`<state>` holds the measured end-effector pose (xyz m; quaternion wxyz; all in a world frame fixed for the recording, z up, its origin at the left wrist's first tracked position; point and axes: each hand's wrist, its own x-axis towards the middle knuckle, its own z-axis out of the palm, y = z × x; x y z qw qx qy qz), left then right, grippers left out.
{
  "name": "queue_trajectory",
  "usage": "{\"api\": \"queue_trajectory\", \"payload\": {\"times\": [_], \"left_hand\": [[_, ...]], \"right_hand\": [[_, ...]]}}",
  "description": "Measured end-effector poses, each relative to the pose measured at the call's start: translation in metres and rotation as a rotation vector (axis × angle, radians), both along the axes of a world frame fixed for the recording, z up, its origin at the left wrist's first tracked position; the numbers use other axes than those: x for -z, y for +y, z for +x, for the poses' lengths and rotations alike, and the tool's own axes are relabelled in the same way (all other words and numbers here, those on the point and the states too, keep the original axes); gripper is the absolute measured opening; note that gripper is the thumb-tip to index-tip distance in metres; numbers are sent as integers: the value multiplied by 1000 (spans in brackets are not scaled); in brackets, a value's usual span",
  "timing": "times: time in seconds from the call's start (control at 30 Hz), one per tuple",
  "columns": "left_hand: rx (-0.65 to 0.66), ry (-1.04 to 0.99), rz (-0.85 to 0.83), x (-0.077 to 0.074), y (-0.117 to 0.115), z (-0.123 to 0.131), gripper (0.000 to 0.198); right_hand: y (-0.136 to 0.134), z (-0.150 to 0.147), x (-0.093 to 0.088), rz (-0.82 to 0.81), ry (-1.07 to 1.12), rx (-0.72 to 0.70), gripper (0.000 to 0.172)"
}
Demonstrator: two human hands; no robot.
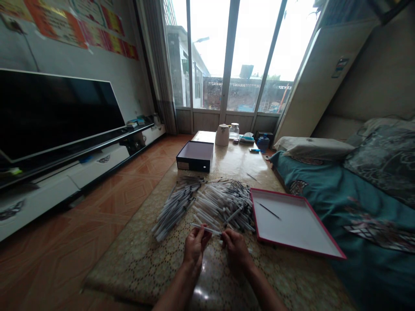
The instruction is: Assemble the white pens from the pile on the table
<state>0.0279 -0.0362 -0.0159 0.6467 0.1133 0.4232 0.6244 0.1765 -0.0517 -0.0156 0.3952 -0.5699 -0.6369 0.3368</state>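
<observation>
Running left to right, the pen slants slightly.

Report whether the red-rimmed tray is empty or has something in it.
Not empty: at least one thin dark rod lies on the pale floor of the red-rimmed tray.

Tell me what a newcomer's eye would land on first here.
The bright windows across the far end likely draw the eye first, then the large dark television on the left. Nearer, many slender white tubes lie heaped on the patterned table, beside a pink-rimmed tray. Below them, the left hand holds one tube, the right hand at its end.
</observation>
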Motion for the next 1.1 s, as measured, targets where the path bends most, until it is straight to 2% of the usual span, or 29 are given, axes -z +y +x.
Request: {"api": "queue_trajectory", "payload": {"times": [0.13,0.27,0.4,0.6,0.7,0.83,1.0,1.1], "left_hand": [[-14,10,4,4,2,2,2],[-9,-10,36,4,3,1,1],[-7,-14,48,5,3,-1,5],[1,-6,68,7,3,-1,6],[-8,-20,67,8,4,-1,6],[-1,-19,58,10,4,-1,6],[-10,-25,62,10,4,-2,5],[-3,-18,62,9,4,-2,6]], "right_hand": [[-2,-1,-7,32,50,25,17],[0,-4,-10,40,5,37,22],[2,-5,-4,64,-108,32,39],[1,-6,-2,158,-27,44,16],[0,-8,-2,163,-60,45,20],[0,-9,-1,129,-168,45,38],[0,-11,-5,155,-49,50,19],[-1,-12,-5,114,-30,68,24]]}}
